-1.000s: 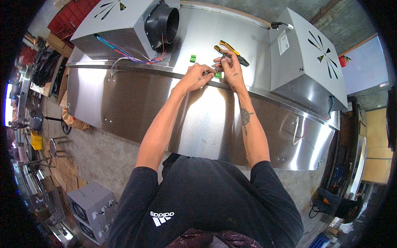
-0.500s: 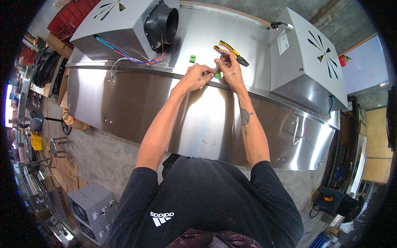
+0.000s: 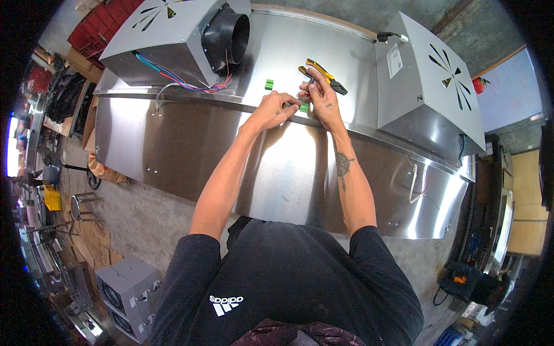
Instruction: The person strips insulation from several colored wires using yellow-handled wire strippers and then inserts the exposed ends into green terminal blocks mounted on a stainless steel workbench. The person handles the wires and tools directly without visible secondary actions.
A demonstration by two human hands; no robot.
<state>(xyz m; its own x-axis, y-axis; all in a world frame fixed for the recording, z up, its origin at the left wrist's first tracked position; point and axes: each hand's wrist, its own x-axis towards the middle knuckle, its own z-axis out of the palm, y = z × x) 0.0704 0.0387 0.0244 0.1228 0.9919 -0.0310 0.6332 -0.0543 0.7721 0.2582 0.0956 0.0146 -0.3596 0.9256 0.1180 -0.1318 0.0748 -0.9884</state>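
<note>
Just above frame centre, the left hand (image 3: pixel 276 109) and right hand (image 3: pixel 321 101) each pinch the small green connector (image 3: pixel 303 107), steadying it over the steel hood (image 3: pixel 231 150)'s ledge, pliers (image 3: pixel 323 75) parked within reach.

white rectangular label (image 3: pixel 395 60) on right fan housing (image 3: pixel 427 86), cardboard boxes (image 3: pixel 86 124) far left

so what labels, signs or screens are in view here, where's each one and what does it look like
White rectangular paper label: stuck on the left face of the right-hand grey sheet-metal fan box, slightly tilted, small dark print.
Large pale whiteboard-like wall panel: far right beyond that box, bluish white with a wooden top edge; unclear whether anything is on it.
Bright white glowing strip: far left edge; too blown out to tell screen from window.
</note>
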